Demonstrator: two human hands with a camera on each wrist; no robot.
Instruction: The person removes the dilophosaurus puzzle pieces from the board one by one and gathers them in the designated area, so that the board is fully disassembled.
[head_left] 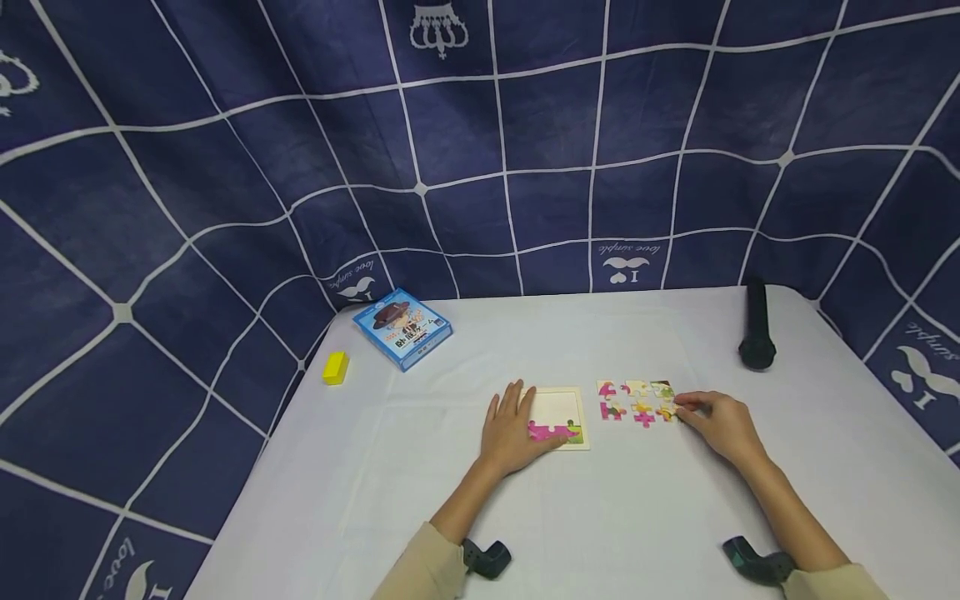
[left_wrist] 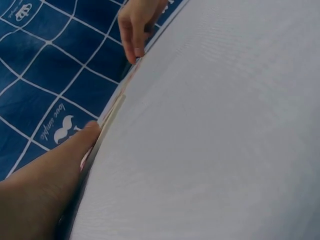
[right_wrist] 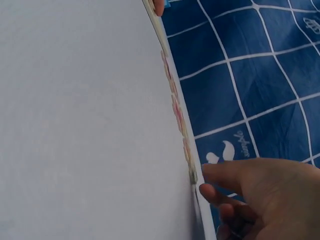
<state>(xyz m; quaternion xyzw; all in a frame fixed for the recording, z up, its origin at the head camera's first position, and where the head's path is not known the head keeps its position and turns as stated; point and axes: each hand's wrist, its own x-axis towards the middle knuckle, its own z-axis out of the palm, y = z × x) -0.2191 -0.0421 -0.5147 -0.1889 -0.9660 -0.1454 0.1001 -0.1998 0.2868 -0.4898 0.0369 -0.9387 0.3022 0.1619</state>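
Note:
My left hand (head_left: 513,429) lies spread over the left side of a square puzzle tray (head_left: 586,417), its thumb along the lower rim. Inside the tray, joined pink and green pieces (head_left: 550,432) fill the bottom; the upper part shows pale board. Just right of the tray lie several loose puzzle pieces (head_left: 636,389) in two rough rows, pink, yellow and green. At their right end is my right hand (head_left: 723,423), thumb and index fingertips right at the edge of the last pieces. In the right wrist view a gap shows between the thumb and forefinger of this hand (right_wrist: 250,195).
A blue box (head_left: 405,329) with printed characters lies at the back left, beside a small yellow block (head_left: 335,367). Toward the back right lies a black microphone (head_left: 756,329). The white table (head_left: 450,508) meets a dark blue checked curtain (head_left: 555,200).

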